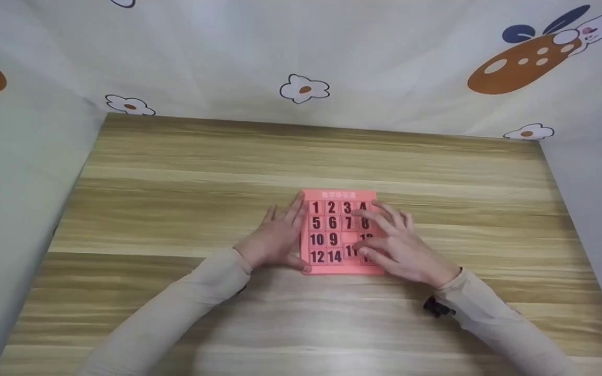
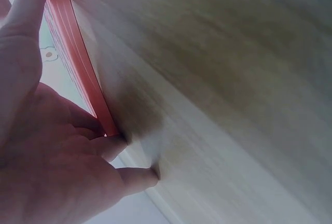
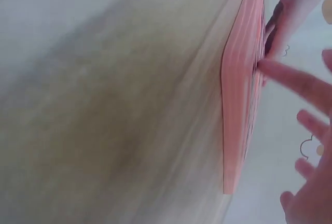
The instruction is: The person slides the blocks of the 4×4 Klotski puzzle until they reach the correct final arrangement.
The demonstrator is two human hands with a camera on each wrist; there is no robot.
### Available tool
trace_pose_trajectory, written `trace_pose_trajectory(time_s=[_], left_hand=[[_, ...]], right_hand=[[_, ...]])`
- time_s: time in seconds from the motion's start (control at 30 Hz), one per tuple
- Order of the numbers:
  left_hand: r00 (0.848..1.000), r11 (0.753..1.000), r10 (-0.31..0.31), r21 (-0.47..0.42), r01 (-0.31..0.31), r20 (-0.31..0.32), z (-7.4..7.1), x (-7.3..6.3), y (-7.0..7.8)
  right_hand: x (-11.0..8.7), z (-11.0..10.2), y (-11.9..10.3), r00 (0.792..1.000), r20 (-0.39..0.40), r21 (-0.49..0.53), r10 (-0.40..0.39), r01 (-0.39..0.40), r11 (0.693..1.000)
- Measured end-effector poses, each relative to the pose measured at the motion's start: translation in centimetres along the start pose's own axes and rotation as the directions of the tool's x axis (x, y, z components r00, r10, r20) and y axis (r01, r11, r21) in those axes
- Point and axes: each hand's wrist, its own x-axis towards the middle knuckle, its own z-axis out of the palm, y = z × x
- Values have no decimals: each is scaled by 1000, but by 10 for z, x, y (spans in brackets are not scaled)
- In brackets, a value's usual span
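Observation:
A pink number sliding puzzle (image 1: 343, 269) lies flat on the wooden table, with Chinese lettering along its top edge. My left hand (image 1: 275, 237) braces its left side, fingers extended along the upper rim and thumb on the lower left corner. Over the right side reaches my right hand (image 1: 405, 250), fingers spread. A fingertip touches near the 11 tile (image 1: 350, 250), which sits partly up out of the bottom row. A gap (image 1: 349, 237) shows above it. Parts of the right column are hidden by the fingers. In the right wrist view, one finger (image 3: 290, 79) meets the puzzle's top.
The wood-grain table (image 1: 201, 183) extends around the puzzle. Behind it hangs a pale curtain (image 1: 228, 57) printed with flowers and an orange fruit shape. Pale side walls (image 1: 24, 172) stand at left and right. A small black object (image 1: 438, 307) is at the right cuff.

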Motion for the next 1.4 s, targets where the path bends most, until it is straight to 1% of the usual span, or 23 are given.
trace_pose_trajectory(time_s=[0.13,0.2,0.27,0.33,0.37,0.43,0.5,0.57,0.67,0.8,0.9,0.97,1.03,1.13,1.17,1.23,1.33,1.4], left_hand=[[1000,1000,-3,-10,4,8,0,0,0],[1000,1000,-6,-14,6,11,0,0,-1],[1000,1000,-7,-18,7,8,0,0,-1],[1000,1000,-4,-23,4,5,0,0,-1],[1000,1000,-3,-25,4,5,0,0,-1],[1000,1000,0,-30,0,-2,0,0,-2],[1000,1000,0,-27,-1,-5,0,0,-2],[1000,1000,-1,-20,1,-11,0,0,-2],[1000,1000,-1,-9,1,-7,0,1,-2],[1000,1000,5,-10,-5,-1,1,1,-1],[1000,1000,4,-8,-4,-7,1,1,-2],[1000,1000,2,1,-2,-9,1,1,-2],[1000,1000,1,5,-1,-9,0,1,-2],[1000,1000,-1,4,1,-6,0,2,-1],[1000,1000,0,-1,0,-6,1,2,-1],[1000,1000,1,-8,-1,-3,1,2,-1],[1000,1000,2,-12,-2,2,1,1,-1],[1000,1000,3,-14,-3,4,0,1,0]], right_hand=[[2,2,-2,998,9,22,-64,64,998],[3,3,-2,998,13,11,-62,61,998],[4,4,-1,999,10,-5,-36,36,999],[4,5,-1,1000,-8,-14,-30,30,999],[4,6,-1,999,-16,-4,-36,36,999],[5,8,-4,997,-25,27,-75,76,997],[6,12,-7,993,-5,48,-119,119,992],[7,14,-11,990,38,54,-135,132,990],[6,13,-14,991,81,42,-106,103,994],[4,7,-11,998,28,15,-49,49,999],[3,7,-12,999,2,8,-51,51,999],[6,10,-15,998,24,1,-63,63,998],[9,14,-20,995,64,-13,-75,76,997],[16,20,-27,989,126,-54,-76,83,995],[17,20,-28,988,136,-64,-70,79,995],[19,20,-29,991,120,-75,-55,64,995],[18,18,-26,998,39,-82,-47,50,995],[18,17,-23,998,-14,-78,-53,52,996]])
